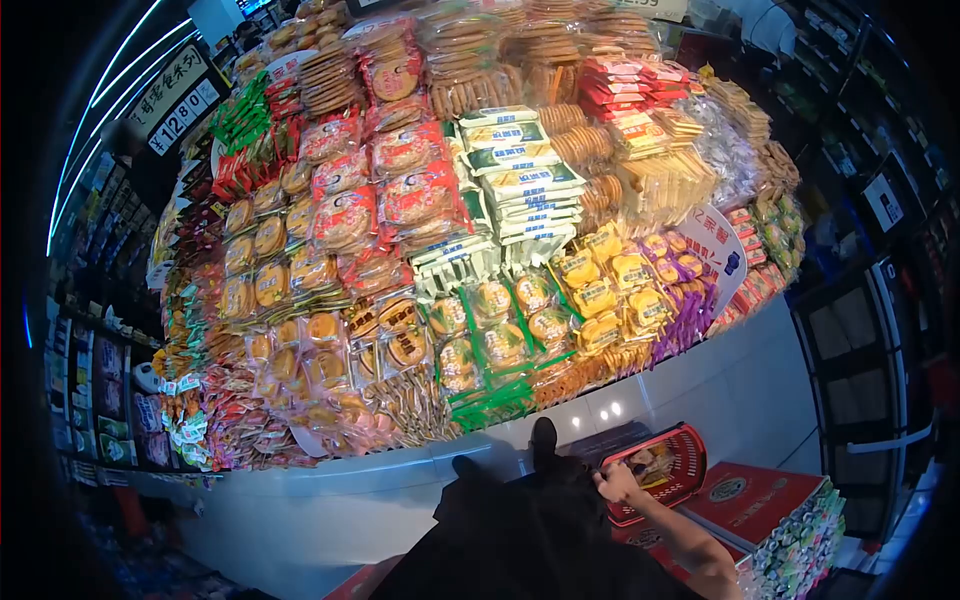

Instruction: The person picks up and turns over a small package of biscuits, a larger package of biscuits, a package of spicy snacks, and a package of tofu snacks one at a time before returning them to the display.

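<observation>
Holds a red, slotted plastic basket [690, 458] in the right hand [617, 484], with fingers [606, 480] curled closed, apparently around its handle. Contains brown-and-yellow packets [655, 466]. Sits beside flat red boxes [745, 497], near a multicoloured mound of wrapped biscuits [420, 210].

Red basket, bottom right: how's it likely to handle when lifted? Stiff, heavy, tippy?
The red basket looks like slotted plastic, so probably stiff with slight flex. Likely light: the packets inside look few, though the hand hides part. Could tilt, since the right hand is at one side only; loose packets may slide.
</observation>
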Demonstrator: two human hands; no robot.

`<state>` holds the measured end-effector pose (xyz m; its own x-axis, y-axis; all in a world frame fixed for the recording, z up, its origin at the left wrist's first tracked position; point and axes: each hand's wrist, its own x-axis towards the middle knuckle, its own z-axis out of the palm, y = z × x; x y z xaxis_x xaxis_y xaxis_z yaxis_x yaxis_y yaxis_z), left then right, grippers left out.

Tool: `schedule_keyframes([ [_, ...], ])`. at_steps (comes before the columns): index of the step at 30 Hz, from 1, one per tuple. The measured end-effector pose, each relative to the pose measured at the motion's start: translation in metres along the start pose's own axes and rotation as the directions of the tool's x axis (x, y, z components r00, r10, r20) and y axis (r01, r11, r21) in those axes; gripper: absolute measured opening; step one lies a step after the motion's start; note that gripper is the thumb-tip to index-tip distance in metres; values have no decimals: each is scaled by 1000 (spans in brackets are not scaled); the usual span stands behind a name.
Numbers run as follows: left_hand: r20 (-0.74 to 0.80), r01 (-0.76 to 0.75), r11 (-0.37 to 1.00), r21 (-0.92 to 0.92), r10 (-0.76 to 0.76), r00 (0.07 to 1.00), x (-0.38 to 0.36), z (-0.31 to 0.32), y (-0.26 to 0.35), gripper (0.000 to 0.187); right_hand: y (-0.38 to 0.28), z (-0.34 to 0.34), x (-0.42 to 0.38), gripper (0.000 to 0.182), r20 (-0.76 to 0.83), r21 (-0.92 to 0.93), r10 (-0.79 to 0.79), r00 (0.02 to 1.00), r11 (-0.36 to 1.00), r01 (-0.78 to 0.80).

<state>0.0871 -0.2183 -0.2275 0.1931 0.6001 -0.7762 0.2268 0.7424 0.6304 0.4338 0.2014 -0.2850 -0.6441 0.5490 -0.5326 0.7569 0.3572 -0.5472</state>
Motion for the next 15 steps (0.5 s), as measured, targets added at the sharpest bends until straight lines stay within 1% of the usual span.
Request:
schedule_keyframes([
  [1, -13, -6, 1000, -3, 6, 1000, 5, 0, 4, 27, 1, -11, 0, 33, 58, -57, 23, 998, 998, -20],
  [2, -27, -10, 1000, -11, 10, 1000, 10, 5, 8, 27, 20, -6, 7, 33, 24, -152, -57, 998, 987, 60],
  [3, -45, -15, 1000, -21, 14, 999, 14, 9, 11, 27, 28, -10, 10, 33, 32, -159, -59, 998, 985, 63],
  [5, -84, -20, 999, -38, 17, 996, 17, 16, 13, 27, 11, -44, 13, 35, 83, -227, -72, 994, 970, 90],
  [6, -105, -21, 999, -49, 16, 994, 17, 21, 12, 27, -2, -62, 17, 32, 150, -328, -40, 988, 941, 88],
  [7, -127, -23, 998, -59, 16, 992, 17, 24, 11, 27, -8, -75, 21, 32, 160, -333, -45, 986, 938, 97],
  [8, -147, -27, 997, -67, 17, 989, 18, 27, 10, 27, -10, -88, 25, 27, 134, -413, -140, 981, 892, 184],
  [9, -163, -29, 997, -73, 17, 986, 17, 30, 8, 27, -17, -101, 27, 26, 115, -488, -234, 965, 833, 260],
  [11, -191, -41, 996, -77, 26, 981, 20, 30, 5, 28, -77, -156, 17, 22, 79, -453, -324, 943, 831, 323],
  [12, -207, -55, 996, -76, 38, 978, 25, 28, 5, 28, -99, -180, 16, 24, 121, -412, -332, 936, 841, 352],
  [13, -224, -70, 995, -76, 52, 973, 31, 27, 5, 28, -134, -211, 9, 25, 172, -368, -318, 932, 857, 360],
  [14, -242, -85, 993, -76, 64, 968, 37, 25, 5, 28, -167, -239, 4, 22, 181, -263, -371, 911, 874, 408],
  [15, -261, -98, 992, -77, 75, 962, 42, 24, 4, 28, -191, -262, 4, 20, 152, -208, -466, 872, 847, 489],
])
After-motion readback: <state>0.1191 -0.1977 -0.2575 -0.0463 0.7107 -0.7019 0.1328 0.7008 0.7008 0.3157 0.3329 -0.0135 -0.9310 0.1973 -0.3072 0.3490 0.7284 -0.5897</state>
